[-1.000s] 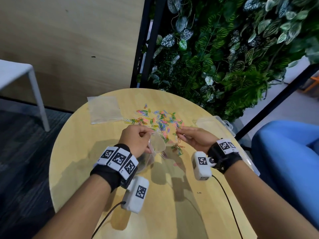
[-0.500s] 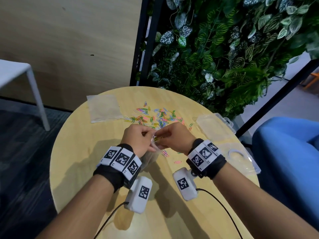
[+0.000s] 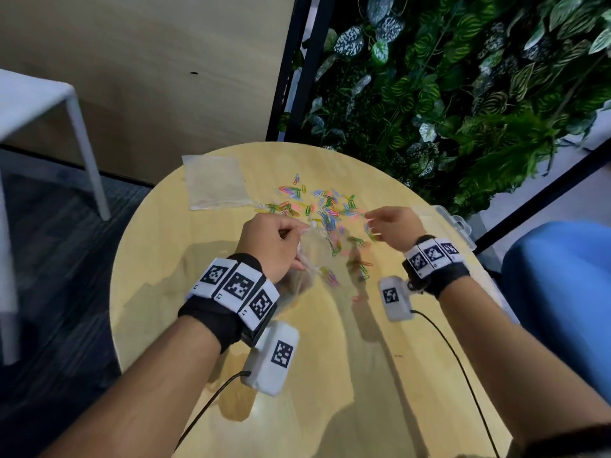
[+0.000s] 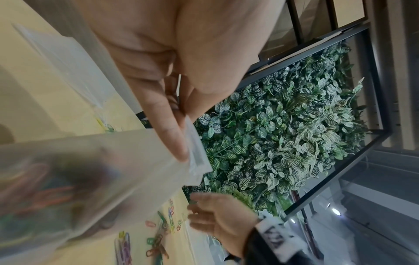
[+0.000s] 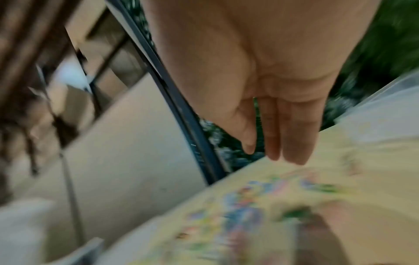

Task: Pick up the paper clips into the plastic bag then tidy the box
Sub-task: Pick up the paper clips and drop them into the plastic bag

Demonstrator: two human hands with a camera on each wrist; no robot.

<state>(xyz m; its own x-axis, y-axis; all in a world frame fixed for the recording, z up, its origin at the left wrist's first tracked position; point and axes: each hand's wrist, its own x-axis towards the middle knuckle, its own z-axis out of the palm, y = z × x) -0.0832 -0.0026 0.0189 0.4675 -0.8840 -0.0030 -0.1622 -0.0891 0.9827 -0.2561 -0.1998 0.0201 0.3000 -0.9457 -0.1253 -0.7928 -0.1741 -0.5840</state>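
Observation:
Colourful paper clips (image 3: 325, 206) lie scattered on the round wooden table (image 3: 165, 276), blurred in the right wrist view (image 5: 244, 206). My left hand (image 3: 281, 236) pinches the rim of a clear plastic bag (image 3: 312, 256) and holds it up over the table. In the left wrist view the thumb and fingers (image 4: 179, 143) clamp the bag (image 4: 102, 170), and blurred clips show inside it. My right hand (image 3: 380, 223) hovers over the right edge of the clips with straight fingers (image 5: 283, 139), holding nothing. A clear plastic box (image 3: 443, 218) sits just right of it.
A second flat plastic bag (image 3: 216, 186) lies at the table's far left. A wall of green leaves (image 3: 446, 94) stands behind the table, a blue seat (image 3: 562, 292) at the right, a white table leg (image 3: 89, 153) at the left.
My right hand has left the bag's mouth and swung right and forward to the clips beside the box. The left hand keeps its hold on the bag.

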